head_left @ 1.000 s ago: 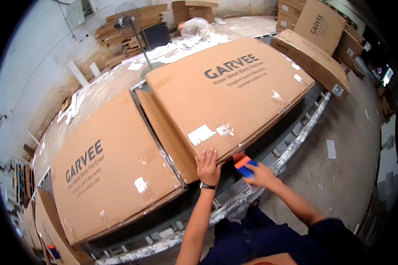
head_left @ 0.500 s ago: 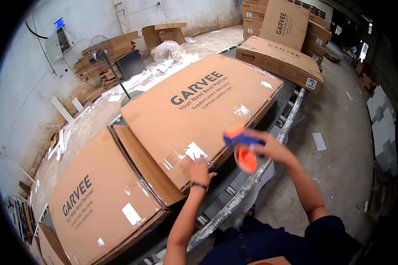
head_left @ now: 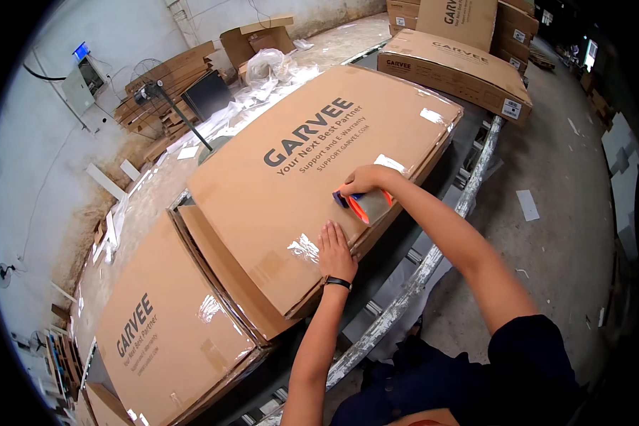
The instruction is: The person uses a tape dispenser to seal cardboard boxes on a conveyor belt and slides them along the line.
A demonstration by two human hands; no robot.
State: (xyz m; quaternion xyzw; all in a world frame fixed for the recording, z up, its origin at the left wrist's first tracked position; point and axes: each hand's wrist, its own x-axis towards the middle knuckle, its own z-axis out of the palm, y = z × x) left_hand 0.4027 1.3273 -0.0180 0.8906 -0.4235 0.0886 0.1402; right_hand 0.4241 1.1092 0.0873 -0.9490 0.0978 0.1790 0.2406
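Note:
A large brown cardboard box (head_left: 241,192) with dark print on its top lies in front of me on a roller conveyor. My left hand (head_left: 337,252) rests flat on the box top by its near edge, fingers stretched out, a dark band round the wrist. My right hand (head_left: 366,181) grips a blue and orange tape dispenser (head_left: 360,209), low over the box top near the same edge. Its handle is mostly hidden by my fingers. Shiny transparent tape (head_left: 304,248) sticks to the box just left of my left hand.
Another printed box (head_left: 170,341) lies close on the left, a raised flap (head_left: 227,263) between the two. Beyond the far right end lies a closed box (head_left: 454,71), with stacked boxes behind. The conveyor's worn metal rail (head_left: 405,305) runs along my side. A fan (head_left: 149,91) stands across the conveyor.
My right hand has brought the tape dispenser from beyond the near edge leftward onto the box top. My left hand has slid right along that edge. The whole view has shifted slightly.

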